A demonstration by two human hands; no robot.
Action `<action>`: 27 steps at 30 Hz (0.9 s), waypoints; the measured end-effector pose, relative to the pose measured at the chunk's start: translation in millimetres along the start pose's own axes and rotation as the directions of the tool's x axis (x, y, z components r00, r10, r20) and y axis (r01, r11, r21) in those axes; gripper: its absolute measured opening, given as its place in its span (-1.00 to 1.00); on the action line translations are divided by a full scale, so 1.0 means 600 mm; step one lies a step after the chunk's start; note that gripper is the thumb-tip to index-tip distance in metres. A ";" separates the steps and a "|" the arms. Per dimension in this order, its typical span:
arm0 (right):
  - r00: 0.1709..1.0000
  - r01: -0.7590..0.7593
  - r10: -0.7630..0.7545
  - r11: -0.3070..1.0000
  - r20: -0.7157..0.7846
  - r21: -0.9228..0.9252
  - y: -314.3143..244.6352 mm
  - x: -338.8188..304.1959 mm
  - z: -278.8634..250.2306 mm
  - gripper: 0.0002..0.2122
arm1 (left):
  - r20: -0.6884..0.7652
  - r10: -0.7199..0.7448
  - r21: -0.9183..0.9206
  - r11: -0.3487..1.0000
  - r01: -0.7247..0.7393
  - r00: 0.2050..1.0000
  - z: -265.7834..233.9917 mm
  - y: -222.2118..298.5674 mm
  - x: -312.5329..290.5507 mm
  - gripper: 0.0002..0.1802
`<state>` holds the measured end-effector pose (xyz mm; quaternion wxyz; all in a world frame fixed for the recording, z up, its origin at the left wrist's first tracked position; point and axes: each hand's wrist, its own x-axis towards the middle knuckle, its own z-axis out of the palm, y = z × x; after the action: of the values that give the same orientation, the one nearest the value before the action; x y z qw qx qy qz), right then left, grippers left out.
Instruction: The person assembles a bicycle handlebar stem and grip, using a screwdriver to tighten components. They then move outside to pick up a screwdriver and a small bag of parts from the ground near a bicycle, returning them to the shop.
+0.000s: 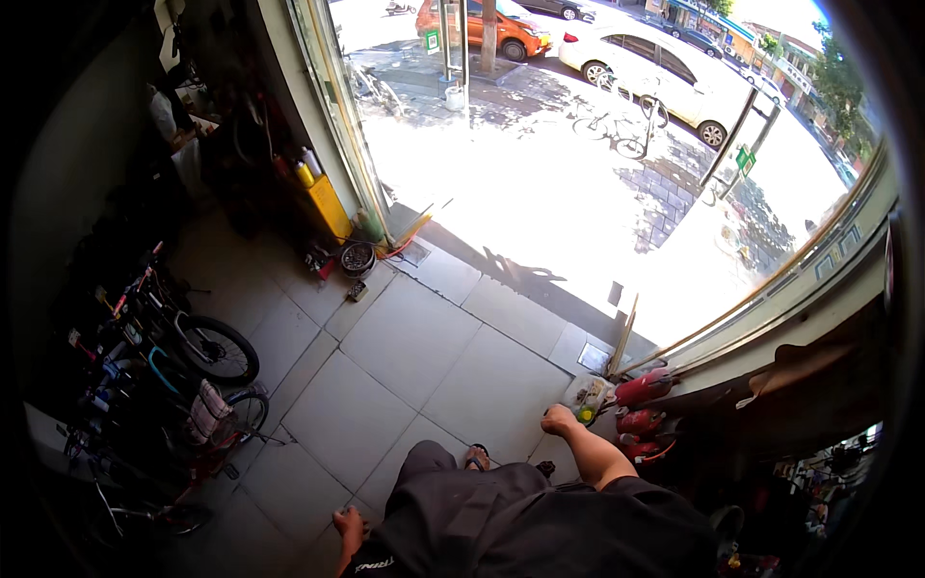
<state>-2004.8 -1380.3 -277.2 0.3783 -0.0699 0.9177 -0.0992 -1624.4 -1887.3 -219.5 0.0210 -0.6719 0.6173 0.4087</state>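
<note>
At the lower edge, left of my dark trousers (429,467), hangs my left hand (350,525) with its fingers curled in. They look small and dim here, and whatever they may hold cannot be made out. My right arm reaches forward, and my right hand (558,420) is closed like a fist, back of the hand up. Its inner side is hidden. Just beyond that hand sits a clear plastic bag (585,387) with a yellow-green thing in it; whether they touch is unclear. One sandalled foot (476,457) shows on the tiled floor (409,337).
Bicycles (220,349) crowd the left side. Red fire extinguishers (644,387) lean by the right wall. A yellow box (330,207) and a round bowl (357,258) stand beside the left door frame. Outside the wide doorway are a white car (650,72), an orange car (487,27) and parked bicycles.
</note>
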 end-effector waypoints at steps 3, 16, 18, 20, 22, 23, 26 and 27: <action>0.992 -0.042 0.071 0.962 -0.102 0.269 -0.070 0.042 -0.149 -0.70 | 0.046 0.063 0.174 0.982 -0.070 0.997 0.073 -0.005 0.089 -0.43; 0.849 -0.470 0.527 0.723 0.035 0.506 -0.030 0.154 -0.404 -0.68 | 0.263 -0.089 0.284 0.959 0.012 0.961 0.382 0.671 0.304 -0.34; 0.823 -0.432 0.567 0.665 -0.035 0.609 -0.025 0.166 -0.424 -0.69 | 0.200 0.146 0.517 0.825 -0.231 0.969 0.429 0.795 0.384 -0.33; 0.765 -0.561 0.641 0.617 0.061 0.552 0.038 0.199 -0.399 -0.63 | 0.371 0.170 0.215 0.941 -0.263 0.913 0.504 1.021 0.298 -0.31; 0.752 -0.652 0.637 0.682 0.170 0.332 0.103 0.270 -0.343 -0.65 | 0.377 0.380 0.063 0.899 -0.433 0.845 0.595 1.161 0.286 -0.34; 0.809 -0.587 0.563 0.779 0.167 0.218 0.153 0.306 -0.304 -0.67 | 0.406 0.466 -0.047 0.870 -0.491 0.786 0.640 1.213 0.283 -0.34; 0.848 -0.521 0.473 0.826 0.238 0.214 0.229 0.392 -0.301 -0.72 | 0.430 0.609 -0.224 0.787 -0.575 0.666 0.741 1.312 0.262 -0.35; 0.781 -0.625 0.533 0.650 0.327 0.432 0.171 0.390 -0.395 -0.74 | 0.427 0.644 -0.234 0.757 -0.611 0.635 0.756 1.332 0.250 -0.35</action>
<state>-2342.7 -1297.9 -296.0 0.4710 0.3237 0.7934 -0.2096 -2552.9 -1956.5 -226.9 0.0083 -0.2915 0.7720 0.5648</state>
